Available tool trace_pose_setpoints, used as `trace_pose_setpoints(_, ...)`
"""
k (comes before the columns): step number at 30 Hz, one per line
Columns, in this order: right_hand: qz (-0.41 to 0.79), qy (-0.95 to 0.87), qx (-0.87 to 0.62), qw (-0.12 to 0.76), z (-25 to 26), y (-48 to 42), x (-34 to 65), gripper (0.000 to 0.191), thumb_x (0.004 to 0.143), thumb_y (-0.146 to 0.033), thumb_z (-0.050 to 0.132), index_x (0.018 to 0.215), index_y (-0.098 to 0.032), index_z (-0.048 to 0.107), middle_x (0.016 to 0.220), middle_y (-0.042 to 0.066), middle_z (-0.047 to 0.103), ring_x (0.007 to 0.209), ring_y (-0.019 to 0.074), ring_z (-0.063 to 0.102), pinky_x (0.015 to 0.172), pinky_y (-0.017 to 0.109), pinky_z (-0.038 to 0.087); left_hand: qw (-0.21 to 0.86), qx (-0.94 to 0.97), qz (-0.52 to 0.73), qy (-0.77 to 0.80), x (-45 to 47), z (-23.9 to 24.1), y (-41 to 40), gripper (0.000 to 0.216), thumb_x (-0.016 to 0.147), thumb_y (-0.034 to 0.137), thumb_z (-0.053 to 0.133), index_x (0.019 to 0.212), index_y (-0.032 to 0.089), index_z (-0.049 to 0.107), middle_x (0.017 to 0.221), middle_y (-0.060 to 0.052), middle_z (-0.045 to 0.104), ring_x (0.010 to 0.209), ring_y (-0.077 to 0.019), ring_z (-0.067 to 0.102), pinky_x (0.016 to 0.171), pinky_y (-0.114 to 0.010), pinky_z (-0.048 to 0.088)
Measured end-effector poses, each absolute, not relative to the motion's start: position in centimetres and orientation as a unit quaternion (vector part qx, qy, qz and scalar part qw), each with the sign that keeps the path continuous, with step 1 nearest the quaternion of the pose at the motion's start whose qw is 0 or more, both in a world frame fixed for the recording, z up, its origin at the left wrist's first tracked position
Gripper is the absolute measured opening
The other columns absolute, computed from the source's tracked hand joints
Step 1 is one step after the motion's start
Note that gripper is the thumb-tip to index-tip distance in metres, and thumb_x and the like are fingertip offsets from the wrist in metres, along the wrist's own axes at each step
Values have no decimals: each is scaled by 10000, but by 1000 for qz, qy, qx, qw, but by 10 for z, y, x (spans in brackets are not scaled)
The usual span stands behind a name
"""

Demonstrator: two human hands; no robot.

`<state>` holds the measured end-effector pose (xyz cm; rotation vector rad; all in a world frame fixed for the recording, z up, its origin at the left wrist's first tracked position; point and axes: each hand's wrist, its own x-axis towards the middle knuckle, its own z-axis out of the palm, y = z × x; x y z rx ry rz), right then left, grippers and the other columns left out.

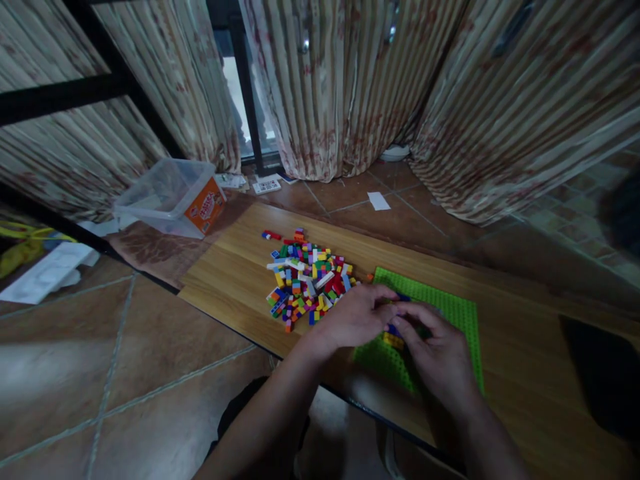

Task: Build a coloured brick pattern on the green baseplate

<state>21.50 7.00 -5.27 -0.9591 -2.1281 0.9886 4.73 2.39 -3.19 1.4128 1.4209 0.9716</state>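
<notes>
Head: LH [356, 315], RH [440, 348] meet over grn baseplate [464, 315].

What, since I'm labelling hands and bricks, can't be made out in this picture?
All in the head view:
Left hand and right hand: their backs and fingers hide what, if anything, each pinches.
Yellow brick: partly hidden by the right hand.
Green baseplate: middle covered by the hands.
Brick pile: upper pieces hide lower ones.
Orange label: fine print too small.
Dark object: too dark and blurred to identify.
</notes>
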Motion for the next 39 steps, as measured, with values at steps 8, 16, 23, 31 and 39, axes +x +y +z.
trace_pose_setpoints(8, 307, -831, -342, 313, -65, 54, 189, 153, 914, -350, 591, 926, -242, 700, 899, 20, 725, 812, 177, 676, 733, 300, 510, 324, 362, 590, 645, -28, -10, 5, 236, 871, 337, 572, 912, 129, 675, 656, 0, 632, 514, -85, 484, 504, -201, 375)
trace_pose_setpoints(16, 189, -894, -278, 296, -78, 33, 154, 133, 914, -258, 581, 914, -220, 708, 874, 27, 732, 813, 198, 670, 764, 330, 490, 201, 174, 724, 637, -71, -4, -18, 119, 767, 234, 629, 803, 128, 668, 603, 22, 597, 473, -60, 464, 471, -184, 345)
trace_pose_setpoints(23, 140, -871, -308, 357, -78, 31, 143, 146, 919, -228, 576, 979, -190, 703, 869, 42, 722, 793, 189, 661, 753, 319, 510, 212, 201, 718, 632, -67, -3, -15, 105, 772, 209, 624, 804, 123, 674, 595, 29, 597, 475, -61, 479, 464, -187, 353)
trace_pose_setpoints(31, 162, -876, -262, 372, -75, 16, 123, 132, 921, -190, 578, 979, -178, 697, 914, 65, 701, 873, 194, 642, 824, 345, 511, 206, 191, 720, 634, -73, 0, -22, 91, 797, 179, 603, 803, 125, 675, 610, 21, 605, 486, -58, 481, 484, -188, 375)
trace_pose_setpoints(39, 98, -888, -309, 327, -76, 16, 116, 213, 910, -320, 608, 1013, -164, 710, 965, 96, 666, 905, 249, 589, 825, 398, 462, 205, 193, 721, 633, -74, 0, -23, 85, 800, 179, 607, 778, 123, 666, 602, 19, 605, 480, -59, 477, 478, -189, 370)
